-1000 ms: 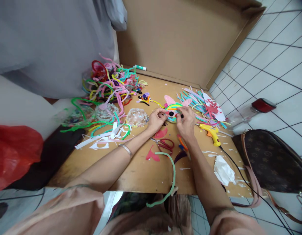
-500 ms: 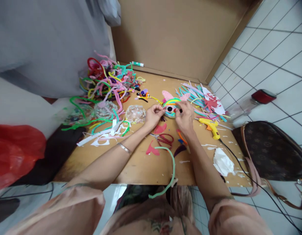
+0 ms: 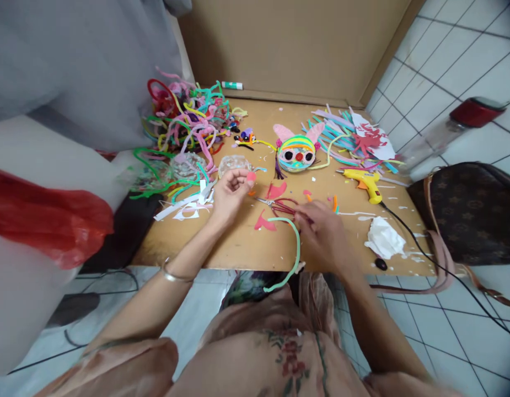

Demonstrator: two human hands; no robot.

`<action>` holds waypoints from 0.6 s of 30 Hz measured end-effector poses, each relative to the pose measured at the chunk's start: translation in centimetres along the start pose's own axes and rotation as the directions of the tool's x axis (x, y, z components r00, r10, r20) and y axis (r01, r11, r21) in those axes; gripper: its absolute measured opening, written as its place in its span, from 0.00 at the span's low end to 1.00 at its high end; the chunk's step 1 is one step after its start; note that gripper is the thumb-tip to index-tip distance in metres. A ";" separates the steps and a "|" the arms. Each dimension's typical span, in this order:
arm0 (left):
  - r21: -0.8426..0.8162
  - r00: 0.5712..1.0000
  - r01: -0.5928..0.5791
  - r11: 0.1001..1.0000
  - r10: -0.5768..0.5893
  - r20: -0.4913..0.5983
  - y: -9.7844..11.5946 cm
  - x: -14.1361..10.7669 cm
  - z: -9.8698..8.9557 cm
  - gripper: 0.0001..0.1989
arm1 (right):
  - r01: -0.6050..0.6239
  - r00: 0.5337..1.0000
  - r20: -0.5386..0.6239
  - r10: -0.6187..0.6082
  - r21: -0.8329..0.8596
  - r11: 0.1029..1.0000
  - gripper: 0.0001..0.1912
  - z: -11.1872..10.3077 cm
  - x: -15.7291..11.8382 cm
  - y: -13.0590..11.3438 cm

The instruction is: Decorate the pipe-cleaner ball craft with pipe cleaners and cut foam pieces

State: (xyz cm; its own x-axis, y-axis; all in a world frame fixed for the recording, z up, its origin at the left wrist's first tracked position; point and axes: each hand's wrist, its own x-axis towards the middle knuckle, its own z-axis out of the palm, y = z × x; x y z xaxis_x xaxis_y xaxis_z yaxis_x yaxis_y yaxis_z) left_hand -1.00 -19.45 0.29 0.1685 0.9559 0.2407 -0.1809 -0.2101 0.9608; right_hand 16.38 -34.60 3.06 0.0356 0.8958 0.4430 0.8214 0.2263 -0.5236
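Note:
My left hand is raised over the table's middle, its thumb and fingertips closed on a small red piece that looks like felt or paper. My right hand is smeared by motion at the handles of the red-handled scissors; whether it grips them I cannot tell. The scissors' blades point left. Red cut scraps lie beside them. Behind the hands rests a round pipe-cleaner animal face with pink ears, two black-and-white eyes and a red nose. A green pipe cleaner curves over the front edge.
Tangled pipe cleaners heap at the back left, with white paper strips in front. More pipe cleaners lie at the back right. A yellow glue gun, crumpled tissue, brown bag and red-lidded bottle are rightward.
Both hands have left the animal face and come nearer to me. My left hand now holds a red piece; my right has moved to the scissors. The view has shifted.

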 end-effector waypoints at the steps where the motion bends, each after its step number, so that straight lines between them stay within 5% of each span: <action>1: 0.009 1.000 0.009 1.000 -0.009 0.002 0.1 -0.9 -0.5 0.14 | -0.035 0.999 0.028 0.036 -0.004 0.999 0.12 0.2 -1.6 -0.3; 5: 0.090 0.997 0.069 0.994 -0.072 0.035 0.3 -4.0 -1.1 0.13 | -0.253 0.967 -0.041 0.250 -0.079 0.964 0.16 2.0 -6.0 -0.7; 7: 0.091 0.993 0.096 0.991 -0.101 0.058 0.4 -4.7 -0.8 0.13 | -0.267 0.964 -0.025 0.266 -0.041 0.963 0.18 3.1 -6.5 -0.8; 12: 0.054 0.998 0.029 0.998 -0.032 0.056 2.1 -4.2 0.8 0.14 | -0.315 0.945 -0.010 0.327 0.240 0.918 0.16 4.0 -4.1 -0.9; 18: 0.043 0.986 -0.167 0.985 0.168 -0.013 5.8 -2.1 1.3 0.13 | -0.422 0.868 0.064 0.492 0.617 0.664 0.10 3.1 0.4 -0.4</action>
State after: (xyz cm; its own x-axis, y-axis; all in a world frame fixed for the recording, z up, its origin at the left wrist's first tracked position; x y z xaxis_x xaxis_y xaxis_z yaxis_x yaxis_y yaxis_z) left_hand -1.15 -22.98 5.51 0.1231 0.9097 0.3966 -0.1651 -0.3753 0.9121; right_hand 14.27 -33.13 1.17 0.3986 0.9136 0.0802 0.1798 0.0079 -0.9837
